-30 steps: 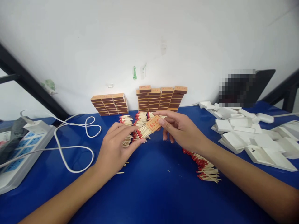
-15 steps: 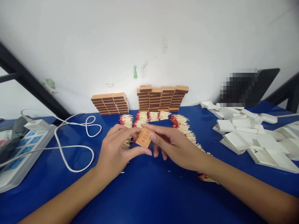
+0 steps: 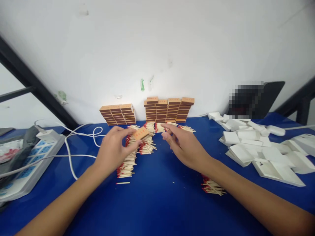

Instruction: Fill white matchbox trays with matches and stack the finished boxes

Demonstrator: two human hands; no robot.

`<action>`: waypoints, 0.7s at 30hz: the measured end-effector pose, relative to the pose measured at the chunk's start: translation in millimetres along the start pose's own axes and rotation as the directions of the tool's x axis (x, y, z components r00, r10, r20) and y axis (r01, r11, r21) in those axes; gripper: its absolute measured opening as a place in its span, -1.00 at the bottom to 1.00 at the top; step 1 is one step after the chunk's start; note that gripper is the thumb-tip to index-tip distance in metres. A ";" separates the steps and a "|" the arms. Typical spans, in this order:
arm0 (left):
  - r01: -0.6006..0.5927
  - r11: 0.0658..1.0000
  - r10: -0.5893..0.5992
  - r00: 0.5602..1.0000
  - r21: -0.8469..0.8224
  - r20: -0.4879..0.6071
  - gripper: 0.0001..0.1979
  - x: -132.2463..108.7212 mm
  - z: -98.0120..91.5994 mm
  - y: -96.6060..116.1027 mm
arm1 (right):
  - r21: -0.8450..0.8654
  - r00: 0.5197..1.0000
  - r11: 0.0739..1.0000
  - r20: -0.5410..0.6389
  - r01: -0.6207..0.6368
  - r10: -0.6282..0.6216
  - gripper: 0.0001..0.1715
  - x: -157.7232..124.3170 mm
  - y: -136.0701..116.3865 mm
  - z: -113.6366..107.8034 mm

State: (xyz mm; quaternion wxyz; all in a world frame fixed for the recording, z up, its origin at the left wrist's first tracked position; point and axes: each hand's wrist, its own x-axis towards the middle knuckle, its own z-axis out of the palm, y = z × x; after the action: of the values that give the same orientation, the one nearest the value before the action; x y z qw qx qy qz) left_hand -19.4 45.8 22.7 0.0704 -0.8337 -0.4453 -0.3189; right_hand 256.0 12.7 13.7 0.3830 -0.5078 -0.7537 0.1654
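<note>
An orange matchbox (image 3: 141, 133) is pinched between the thumb and fingers of my left hand (image 3: 113, 148), above piled matches (image 3: 126, 165). My right hand (image 3: 185, 146) is apart from the box, to its right, with thumb and index finger spread and nothing seen between them. Behind the hands, against the wall, stand a wide stack of matchboxes (image 3: 161, 111) and a lower stack (image 3: 118, 114) to its left. More red-tipped matches (image 3: 213, 186) lie partly under my right forearm.
White paper trays (image 3: 261, 144) lie heaped on the right, before a dark, partly pixelated object (image 3: 273, 98). At left are a power strip (image 3: 31, 164) and looping white cables (image 3: 70, 160). One loose match (image 3: 123, 183) lies on the blue table (image 3: 152, 203).
My right hand has let go of the matchbox and moved right. My left hand has carried the box a little left and up. The view has shifted slightly.
</note>
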 end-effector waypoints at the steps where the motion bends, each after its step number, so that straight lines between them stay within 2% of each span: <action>1: 0.005 0.997 -0.006 1.000 0.075 0.019 -0.65 7.5 -1.9 -7.9 | -0.055 0.999 0.998 -0.042 0.006 -0.009 -0.49 3.1 4.3 -1.9; 4: -0.113 0.959 0.091 0.991 0.259 0.096 -0.67 34.8 -3.0 -25.1 | -0.172 0.995 0.985 -0.101 0.003 -0.020 -0.58 9.4 12.9 -6.6; 6: -0.225 0.929 0.172 0.966 0.294 0.194 -0.77 54.5 -0.1 -28.3 | -0.218 0.994 0.976 -0.106 0.003 -0.027 -0.59 10.8 14.3 -8.5; 8: -0.256 0.914 0.178 0.950 0.315 0.255 -0.74 72.2 3.9 -26.7 | -0.249 0.994 0.968 -0.100 0.016 -0.042 -0.60 11.1 13.3 -9.9; 10: -0.242 0.922 0.142 0.938 0.303 0.315 -0.76 85.8 7.0 -24.0 | -0.273 0.994 0.962 -0.095 0.025 -0.053 -0.61 11.1 11.4 -11.5; 13: -0.208 0.934 0.081 0.915 0.292 0.396 -0.66 98.1 7.1 -24.8 | -0.313 0.995 0.950 -0.092 0.018 -0.049 -0.63 12.3 9.7 -14.8; 16: -0.200 0.939 0.041 0.872 0.279 0.488 -0.72 103.8 3.5 -32.4 | -0.365 0.996 0.931 -0.084 0.002 -0.035 -0.64 14.5 10.3 -17.8; 19: -0.126 0.929 -0.070 0.862 0.347 0.502 -0.71 105.7 2.1 -38.6 | -0.401 0.997 0.916 -0.076 -0.010 -0.022 -0.62 15.8 11.2 -19.0; 21: -0.072 0.908 -0.150 0.863 0.412 0.482 -0.63 105.3 4.2 -38.5 | -0.414 0.998 0.910 -0.067 -0.020 -0.008 -0.60 16.0 11.0 -19.0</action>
State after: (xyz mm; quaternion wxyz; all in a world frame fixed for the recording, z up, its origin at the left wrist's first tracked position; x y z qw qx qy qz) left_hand -5.6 143.8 75.5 0.1212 -0.8437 -0.5229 0.0104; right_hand 274.1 29.1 25.6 0.2914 -0.5850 -0.7567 -0.0141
